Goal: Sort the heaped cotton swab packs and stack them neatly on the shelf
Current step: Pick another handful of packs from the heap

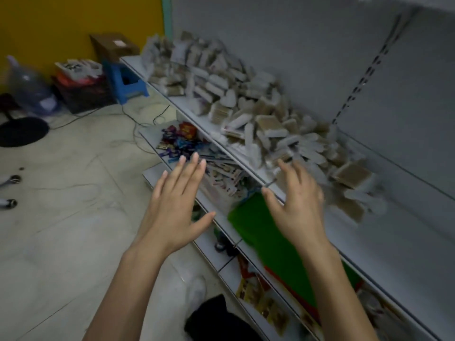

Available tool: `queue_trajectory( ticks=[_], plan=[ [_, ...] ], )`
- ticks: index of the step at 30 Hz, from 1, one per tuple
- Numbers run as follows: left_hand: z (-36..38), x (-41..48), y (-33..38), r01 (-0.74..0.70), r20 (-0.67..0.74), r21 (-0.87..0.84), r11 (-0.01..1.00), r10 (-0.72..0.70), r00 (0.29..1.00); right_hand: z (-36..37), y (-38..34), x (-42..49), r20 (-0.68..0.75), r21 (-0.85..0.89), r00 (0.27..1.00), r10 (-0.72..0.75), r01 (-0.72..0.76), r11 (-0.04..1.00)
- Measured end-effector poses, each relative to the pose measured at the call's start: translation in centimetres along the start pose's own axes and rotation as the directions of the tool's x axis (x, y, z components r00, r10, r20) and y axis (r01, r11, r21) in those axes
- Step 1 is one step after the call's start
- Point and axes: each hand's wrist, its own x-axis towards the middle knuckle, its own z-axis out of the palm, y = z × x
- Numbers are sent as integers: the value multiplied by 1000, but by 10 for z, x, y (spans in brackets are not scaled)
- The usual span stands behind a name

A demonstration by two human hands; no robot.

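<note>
1. Dumped in a loose heap along the shelf (384,244): cotton swab packs (246,112), leaning every way, heart-shaped and oblong sorts mixed, piled thickest toward the back panel. Probably tipped out in bulk rather than set down one by one, hence nothing sorted or stacked yet.
2. Held out palm down in front of the shelf edge, above the lower shelf (150,132): left hand (172,207), fingers (189,168) straight and spread, grasping nothing. Apparently kept free and ready, short of the heap.
3. Raised over the shelf's front lip, just before the near end of the heap: right hand (295,205), fingers (286,171) loosely fanned and released, nothing between them. Too blurred to tell whether touching the nearest packs. Seemingly aimed at that end as the closest and lowest part of the pile.
4. Stretch of shelf to the right of the heap, grey surface showing: likely the landing place for tidy stacks, being flat and within reach.
5. Directly under the working edge, on the lower shelf: colourful small packets (179,141) and a green bag or sheet (266,232). Some risk of swab packs sliding off the front lip down among them if raked carelessly.
6. Well apart on the floor: blue stool (125,82) carrying a cardboard box (113,46), seemingly no part of this step.
</note>
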Motion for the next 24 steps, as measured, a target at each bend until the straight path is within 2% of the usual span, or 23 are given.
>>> queue_trajectory(
  ticks=[8,13,16,18,24],
  plan=[
    [-20,95,-130,-57,0,157,986,57,998,94,-114,136,-64,124,993,-101,109,986],
    [-41,136,-220,-11,19,175,985,8,1000,122,-185,220,-70,144,982,-176,185,972],
    [-40,170,-248,54,7,92,994,-55,998,126,-197,254,-53,102,978,-201,206,973],
    [-33,194,-254,50,2,20,999,-50,999,125,-193,271,-43,87,983,-178,181,980],
    [-9,284,-270,-126,-17,-122,985,125,992,132,-160,303,-100,46,992,-70,75,996]
  ],
)
